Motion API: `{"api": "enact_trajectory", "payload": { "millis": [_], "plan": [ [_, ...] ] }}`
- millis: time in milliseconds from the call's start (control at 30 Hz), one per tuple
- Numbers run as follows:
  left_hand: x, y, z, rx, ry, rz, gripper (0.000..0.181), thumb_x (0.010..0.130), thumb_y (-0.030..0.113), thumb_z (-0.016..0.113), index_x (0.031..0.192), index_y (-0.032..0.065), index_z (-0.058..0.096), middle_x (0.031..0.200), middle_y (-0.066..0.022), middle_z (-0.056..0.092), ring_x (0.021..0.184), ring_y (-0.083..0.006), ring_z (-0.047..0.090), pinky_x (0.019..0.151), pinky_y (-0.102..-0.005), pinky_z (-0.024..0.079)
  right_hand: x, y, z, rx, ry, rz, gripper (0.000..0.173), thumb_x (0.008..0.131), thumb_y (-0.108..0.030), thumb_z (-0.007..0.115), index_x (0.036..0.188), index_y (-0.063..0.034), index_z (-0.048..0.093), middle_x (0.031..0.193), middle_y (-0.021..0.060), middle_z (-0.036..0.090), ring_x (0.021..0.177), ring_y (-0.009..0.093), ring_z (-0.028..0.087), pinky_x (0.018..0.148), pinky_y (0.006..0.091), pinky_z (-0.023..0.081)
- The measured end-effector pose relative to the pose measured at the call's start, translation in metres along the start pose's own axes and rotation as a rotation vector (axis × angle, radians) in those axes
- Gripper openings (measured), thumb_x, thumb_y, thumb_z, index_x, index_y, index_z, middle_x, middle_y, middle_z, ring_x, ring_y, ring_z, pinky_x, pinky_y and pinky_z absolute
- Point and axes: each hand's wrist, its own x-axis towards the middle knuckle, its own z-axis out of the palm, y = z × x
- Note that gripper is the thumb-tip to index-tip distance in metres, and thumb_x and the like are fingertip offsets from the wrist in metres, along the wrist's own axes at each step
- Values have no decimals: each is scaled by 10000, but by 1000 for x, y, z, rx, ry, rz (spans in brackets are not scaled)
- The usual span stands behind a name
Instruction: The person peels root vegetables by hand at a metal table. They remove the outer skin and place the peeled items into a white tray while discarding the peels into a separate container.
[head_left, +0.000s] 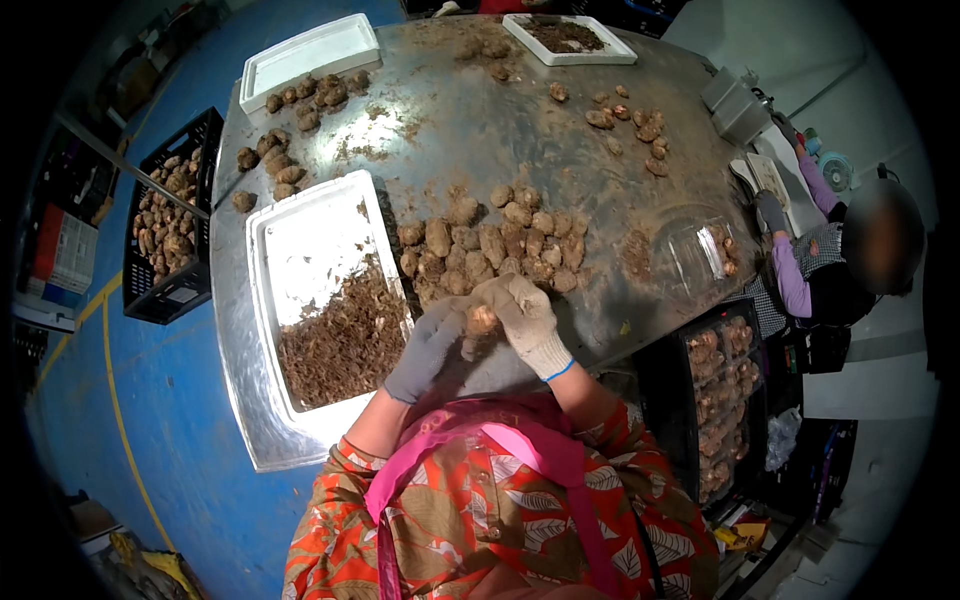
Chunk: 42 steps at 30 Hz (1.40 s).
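In a grey glove, my left hand (429, 346) grips a small taro corm (481, 321) from the left side. On its other side my right hand (523, 313), in a cream knit glove with a blue cuff edge, has its fingers on the same corm. A pale pinkish patch shows on the corm's face. Just beyond my hands lies a heap of brown taro corms (491, 244) on the metal table (480, 142). To the left of my left hand stands a white foam tray (256, 300) holding brown fibrous scraps (341, 337).
A black crate of corms (202, 259) stands off the table's left edge. More foam trays (322, 56) (628, 56) sit at the far side. Clear plastic boxes (686, 251) lie at right, above a black crate of packed corms (686, 435). A co-worker (814, 270) handles a white device (765, 176).
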Motion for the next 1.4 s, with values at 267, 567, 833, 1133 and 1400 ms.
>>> {"api": "enact_trajectory", "payload": {
  "millis": [267, 567, 833, 1133, 1400],
  "plan": [
    [2, 15, 3, 123, -99, 179, 330, 985, 269, 530, 1181, 17, 610, 1070, -27, 602, 1011, -121, 538, 902, -277, 424, 7, 2, -10, 63, -113, 136, 284, 982, -256, 555, 935, 9, 645, 926, 47, 666, 848, 109, 583, 790, 271, 476],
    [4, 12, -3, -16, 22, 67, 331, 990, 298, 525, 1142, 16, 607, 1081, -34, 593, 1015, -116, 535, 900, -257, 418, 2, -30, -6, 199, -159, 190, 128, 956, -88, 566, 883, -5, 632, 884, 19, 645, 830, 78, 566, 771, 224, 458],
    [14, -4, -18, 281, -63, 169, 289, 985, 271, 536, 959, -9, 603, 972, -9, 581, 907, -91, 509, 805, -262, 436, 5, -15, -5, -58, -246, 169, 129, 954, -106, 583, 952, 8, 643, 855, -1, 625, 831, 89, 552, 783, 235, 457],
    [13, 10, -12, 89, 45, 109, 270, 1002, 277, 515, 962, 24, 602, 857, 22, 593, 786, -56, 525, 711, -222, 441, -1, -23, -24, 156, -269, 229, 195, 932, -80, 599, 1106, -14, 656, 934, 13, 629, 858, 96, 570, 819, 243, 463],
    [7, 16, 1, 31, 231, 134, 197, 986, 219, 550, 896, 57, 619, 697, 36, 575, 547, -39, 495, 507, -203, 391, -4, -12, 3, -363, -18, -272, 200, 819, 49, 660, 1005, -23, 675, 917, 78, 647, 863, 173, 641, 751, 262, 511]
  ]
}}
